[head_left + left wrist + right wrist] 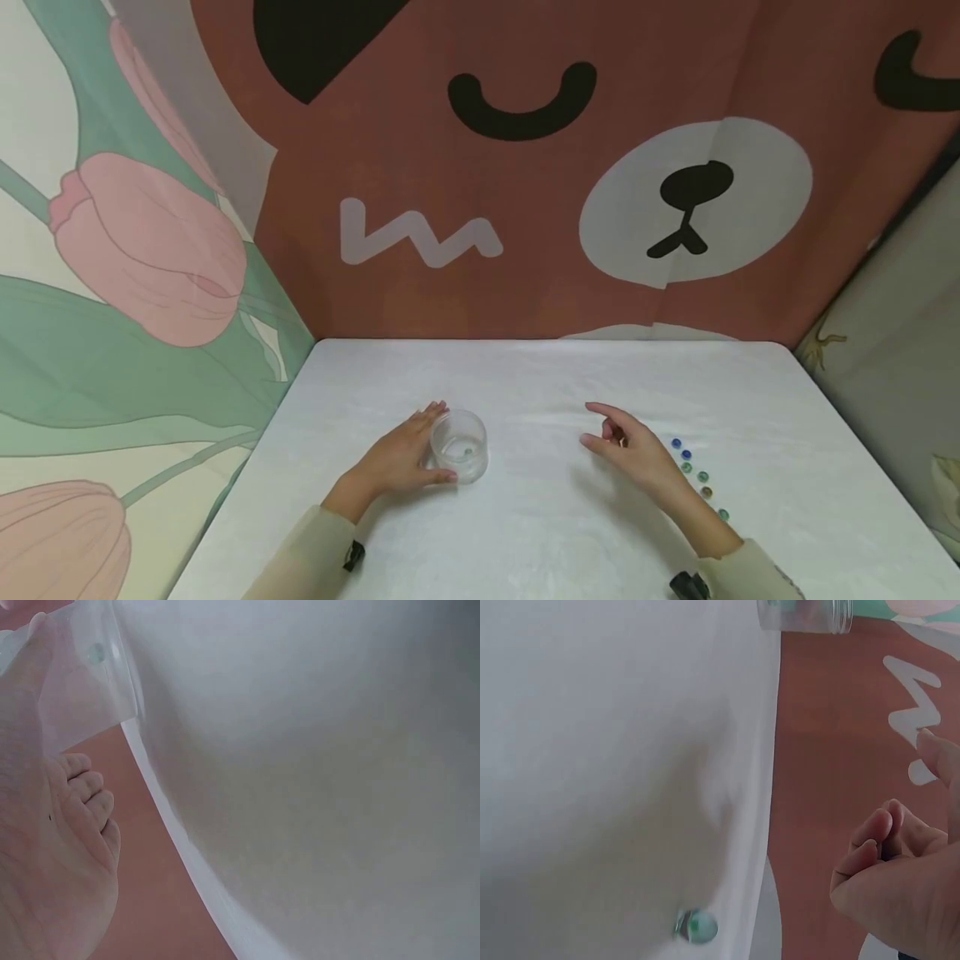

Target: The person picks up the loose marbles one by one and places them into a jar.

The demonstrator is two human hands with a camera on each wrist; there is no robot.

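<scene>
- Nearest the camera, pale sleeves (303,554) are showing along the bottom edge, each with a black piece (354,556) sitting at the wrist.
- I'm seeing the left hand (397,458) gripping a clear cup (481,463) from its left side, fingers and thumb clamping on the wall.
- Cup is standing upright on the white table (525,542), left of centre; one greenish marble (468,452) is lying inside.
- Right hand (637,454) is hovering right of the cup, well apart from it: thumb and index are standing apart, other fingers curling in. I'm seeing nothing between them.
- Six loose marbles (702,477) are lying in a slanting row just right of that hand: two blue, three green, one amber.
- Behind, a brown bear-print backdrop (540,292) is hanging; a tulip-print cloth (150,250) is covering the left side.
</scene>
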